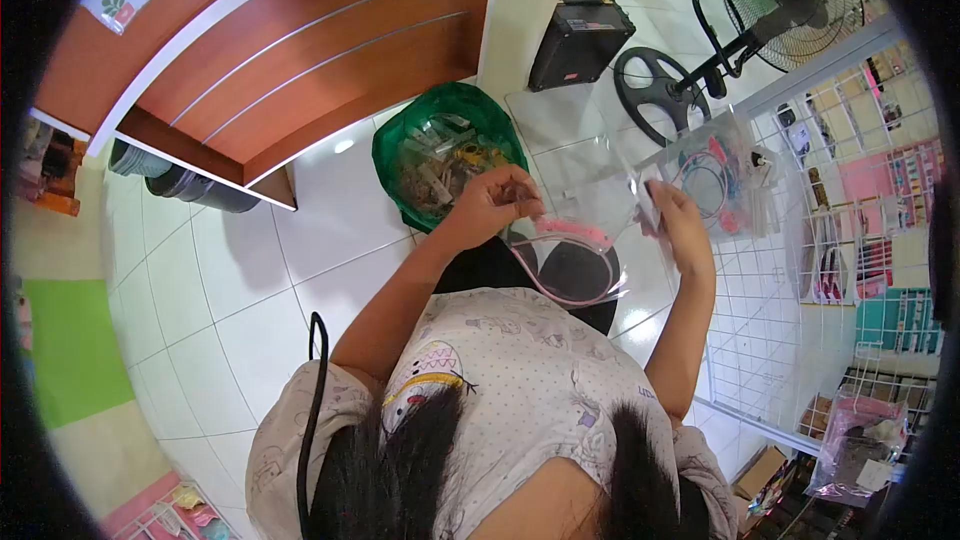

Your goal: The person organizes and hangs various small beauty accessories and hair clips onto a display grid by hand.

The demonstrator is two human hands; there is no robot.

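My left hand (492, 206) is closed in a pinch at the edge of a clear plastic packet over my lap. A pink headband (582, 233) shows through the plastic as a thin loop with a thicker pink piece on top. My right hand (680, 223) is wrapped round a small white and clear plastic piece, partly hidden by the fingers. Just beyond that hand, another clear packet (712, 188) with pink and blue loops overlaps the wire grid. Left of my left hand sits a green plastic bag (392, 135) filled with small clear-wrapped items.
A white wire grid (765, 315) with hanging goods runs along the right. Ahead stand a black speaker box (582, 38) and a fan with a round black base (660, 90). A brown slatted counter (320, 50) is at the upper left, above white floor tiles (235, 270).
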